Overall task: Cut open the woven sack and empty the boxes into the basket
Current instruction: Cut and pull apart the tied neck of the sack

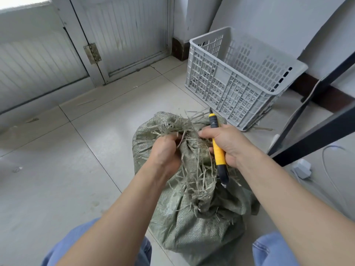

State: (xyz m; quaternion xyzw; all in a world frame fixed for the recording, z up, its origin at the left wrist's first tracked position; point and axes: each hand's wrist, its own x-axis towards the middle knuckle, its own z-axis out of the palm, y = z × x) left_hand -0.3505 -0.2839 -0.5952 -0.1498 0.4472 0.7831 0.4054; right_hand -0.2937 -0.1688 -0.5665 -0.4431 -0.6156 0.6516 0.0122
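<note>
Green woven sack (192, 223) stands on the tiled floor (67, 160) before us, our left hand (165, 150) gripping its frayed neck with fingers (172, 139) curled tight, while our right hand (228, 143) wraps round the yellow utility knife (219, 150). We should pull the neck taut and slice away from the holding hand, shallow enough to spare the unseen boxes; the grey basket (240, 77) waits just beyond.
</note>
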